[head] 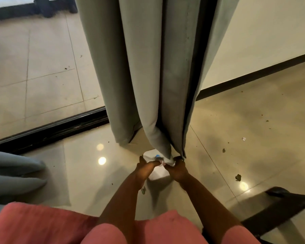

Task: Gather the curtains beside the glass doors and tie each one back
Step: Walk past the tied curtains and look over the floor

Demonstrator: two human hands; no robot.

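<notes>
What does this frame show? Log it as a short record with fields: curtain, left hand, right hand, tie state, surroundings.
curtain: grey curtain hangs in folds, its lower end drawn together near the floor
left hand: left hand pinches the curtain's bottom end
right hand: right hand grips the same gathered end from the other side
tie state: no tie-back visible; not yet tied
surroundings: glossy tiled floor with scattered debris; dark door track; second curtain at the left edge; white object behind the hands, unclear what
</notes>
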